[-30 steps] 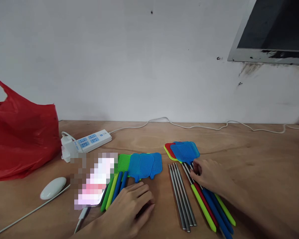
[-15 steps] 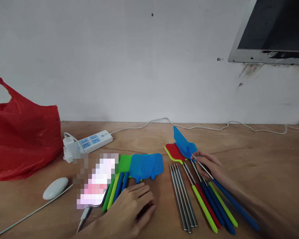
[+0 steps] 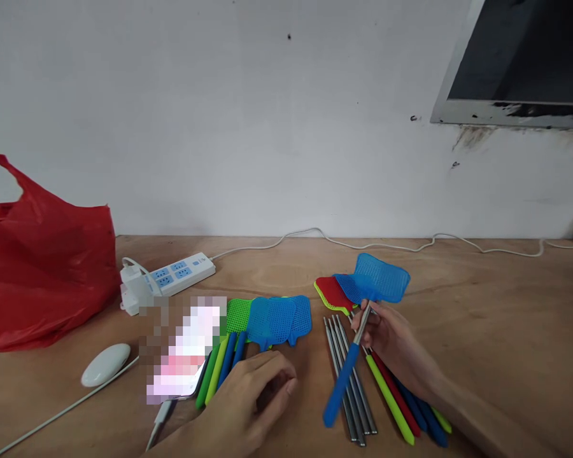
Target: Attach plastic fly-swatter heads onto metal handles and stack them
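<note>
Even, soft daylight (faint shadows), sharp throughout.

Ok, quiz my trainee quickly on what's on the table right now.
1. True or false: the left hand holds the blue swatter.
2. What does the swatter's handle cross over? A) a plate B) steel rods C) a book
3. What colour is the bag at far left?
Key: 1 false, the right hand holds it; 2 B; 3 red.
</note>
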The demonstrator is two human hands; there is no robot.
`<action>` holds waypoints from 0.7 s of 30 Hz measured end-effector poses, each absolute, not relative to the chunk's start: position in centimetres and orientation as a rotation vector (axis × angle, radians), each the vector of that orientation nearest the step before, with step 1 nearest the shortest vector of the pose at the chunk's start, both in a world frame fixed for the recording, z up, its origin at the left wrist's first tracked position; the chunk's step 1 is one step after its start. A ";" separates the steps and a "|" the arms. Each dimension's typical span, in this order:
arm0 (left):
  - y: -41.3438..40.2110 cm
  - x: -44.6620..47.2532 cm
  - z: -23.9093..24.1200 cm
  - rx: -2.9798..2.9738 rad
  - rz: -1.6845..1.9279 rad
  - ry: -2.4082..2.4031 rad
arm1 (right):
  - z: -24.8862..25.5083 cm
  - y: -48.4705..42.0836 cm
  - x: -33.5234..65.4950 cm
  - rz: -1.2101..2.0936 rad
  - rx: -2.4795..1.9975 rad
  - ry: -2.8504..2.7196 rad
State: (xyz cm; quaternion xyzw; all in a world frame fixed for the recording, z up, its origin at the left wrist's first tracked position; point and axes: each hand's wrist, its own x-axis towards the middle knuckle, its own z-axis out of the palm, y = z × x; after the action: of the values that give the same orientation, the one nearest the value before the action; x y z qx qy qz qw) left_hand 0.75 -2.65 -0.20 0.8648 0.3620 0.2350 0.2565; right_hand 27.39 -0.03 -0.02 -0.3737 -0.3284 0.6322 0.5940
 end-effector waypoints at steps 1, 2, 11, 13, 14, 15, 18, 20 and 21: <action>-2.7 0.7 0.0 2.303 0.644 0.984 | 0.0 -0.1 27.2 1.475 -0.848 -0.768; -2.8 0.7 0.1 2.263 0.656 0.978 | 0.0 -0.2 27.0 1.483 -0.829 -0.781; -3.2 0.5 -0.1 2.011 0.553 1.029 | 0.0 -1.7 25.5 1.509 -0.792 -0.904; -3.3 0.4 -0.6 1.974 0.539 1.090 | -0.1 -1.8 25.4 1.517 -0.808 -0.908; -3.3 0.4 -0.9 1.969 0.539 1.106 | -0.1 -1.8 25.4 1.517 -0.821 -0.906; -3.4 0.4 -1.1 1.973 0.542 1.109 | -0.2 -1.7 25.5 1.507 -0.837 -0.900; -3.5 0.6 -1.1 2.001 0.571 1.076 | -0.5 -1.3 25.6 1.398 -0.886 -0.882; -3.5 0.7 -0.9 2.001 0.573 1.057 | -0.8 -1.2 25.8 1.319 -0.916 -0.899; -3.5 0.7 -0.7 1.999 0.563 1.063 | -0.9 -1.1 25.8 1.291 -0.930 -0.916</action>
State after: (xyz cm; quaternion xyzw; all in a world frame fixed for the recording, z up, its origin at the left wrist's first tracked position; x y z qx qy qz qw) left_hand 0.69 -3.53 -0.74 0.7876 0.4190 0.2219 0.3935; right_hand 25.82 -1.14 -0.90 -0.4026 -0.3964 0.5586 0.6073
